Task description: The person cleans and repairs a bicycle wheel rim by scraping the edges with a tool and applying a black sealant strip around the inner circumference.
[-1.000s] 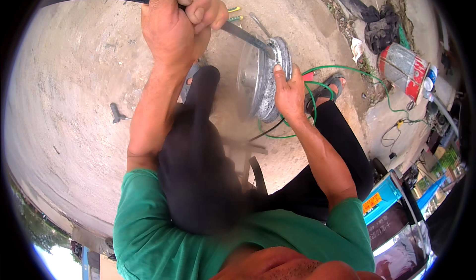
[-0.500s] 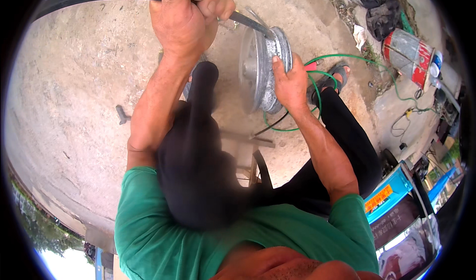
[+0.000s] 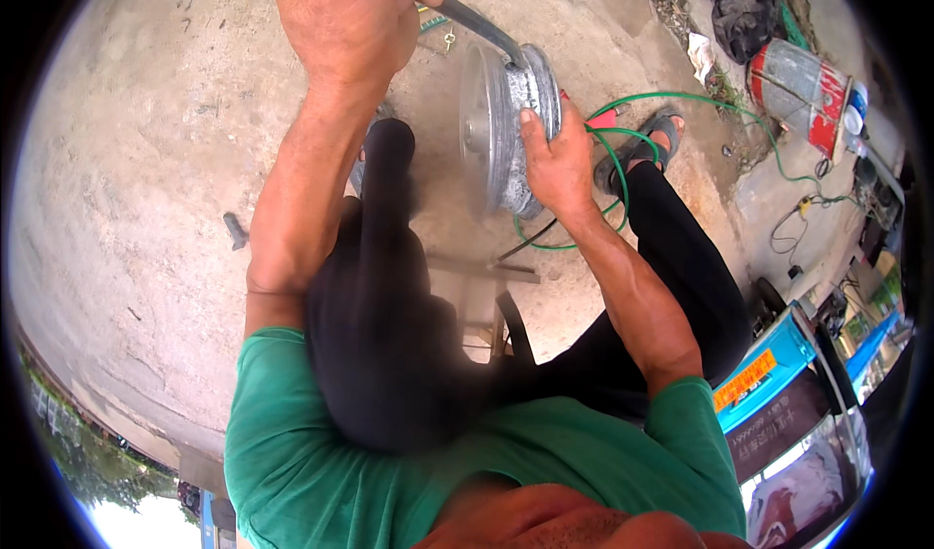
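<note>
At the top edge my left hand (image 3: 342,26) is closed in a fist around a long black rubber strip (image 3: 475,26), partly cut off by the frame. From that fist the strip runs down to the right and meets the groove of a metal wheel rim (image 3: 516,111), whose outer band is scuffed and whitish. The rim stands on edge between my lower legs, its disc side turned left. My right hand (image 3: 559,160) grips the rim's right side, thumb on the band; its other fingers are hidden behind.
A green hose (image 3: 671,95) loops behind the rim beside my sandalled foot (image 3: 665,133). Farther right lies a red and grey drum (image 3: 798,94), with a dark cloth (image 3: 747,24) beyond it. A small dark object (image 3: 234,230) lies on the concrete. A blue vehicle part (image 3: 769,369) stands lower right.
My left fist has moved up and to the left, and the strip's left stretch is out of view. The rim and my right hand have shifted slightly left.
</note>
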`<action>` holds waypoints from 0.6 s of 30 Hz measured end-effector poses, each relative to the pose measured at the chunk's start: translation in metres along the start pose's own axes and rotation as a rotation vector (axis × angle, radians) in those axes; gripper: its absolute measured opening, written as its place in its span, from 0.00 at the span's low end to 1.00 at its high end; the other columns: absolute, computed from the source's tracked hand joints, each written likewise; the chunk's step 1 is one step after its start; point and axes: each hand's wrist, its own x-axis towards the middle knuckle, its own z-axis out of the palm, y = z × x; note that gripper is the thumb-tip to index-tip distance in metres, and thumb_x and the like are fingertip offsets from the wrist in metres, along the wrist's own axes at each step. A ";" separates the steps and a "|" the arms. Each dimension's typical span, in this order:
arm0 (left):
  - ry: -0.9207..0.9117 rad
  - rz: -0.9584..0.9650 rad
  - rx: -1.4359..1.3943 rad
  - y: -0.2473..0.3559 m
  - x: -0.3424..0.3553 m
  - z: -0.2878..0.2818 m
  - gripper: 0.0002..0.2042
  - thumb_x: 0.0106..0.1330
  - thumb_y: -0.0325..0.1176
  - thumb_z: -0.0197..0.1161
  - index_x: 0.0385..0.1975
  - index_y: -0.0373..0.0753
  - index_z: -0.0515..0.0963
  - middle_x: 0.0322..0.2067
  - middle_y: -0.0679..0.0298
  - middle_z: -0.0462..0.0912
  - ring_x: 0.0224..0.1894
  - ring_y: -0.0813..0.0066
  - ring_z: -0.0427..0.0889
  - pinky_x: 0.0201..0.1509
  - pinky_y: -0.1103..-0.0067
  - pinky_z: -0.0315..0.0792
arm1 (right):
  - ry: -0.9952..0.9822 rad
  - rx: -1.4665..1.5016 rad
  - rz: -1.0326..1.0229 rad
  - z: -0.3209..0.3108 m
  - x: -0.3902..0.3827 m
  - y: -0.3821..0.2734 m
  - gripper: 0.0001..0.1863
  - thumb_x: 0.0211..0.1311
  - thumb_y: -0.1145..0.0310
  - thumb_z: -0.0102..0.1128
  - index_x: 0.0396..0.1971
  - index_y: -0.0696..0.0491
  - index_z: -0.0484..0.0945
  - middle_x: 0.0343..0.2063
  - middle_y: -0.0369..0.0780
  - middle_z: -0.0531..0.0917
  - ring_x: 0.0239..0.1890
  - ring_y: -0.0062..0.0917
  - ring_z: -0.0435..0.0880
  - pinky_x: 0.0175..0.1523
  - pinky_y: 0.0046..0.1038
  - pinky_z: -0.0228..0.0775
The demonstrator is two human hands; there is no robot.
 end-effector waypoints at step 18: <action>-0.223 0.272 0.067 0.024 0.003 -0.026 0.23 0.84 0.49 0.42 0.22 0.46 0.62 0.12 0.69 0.61 0.10 0.81 0.58 0.14 0.81 0.61 | -0.136 -0.068 -0.118 -0.007 -0.022 0.019 0.19 0.67 0.59 0.65 0.49 0.57 0.77 0.32 0.50 0.87 0.35 0.47 0.88 0.41 0.42 0.78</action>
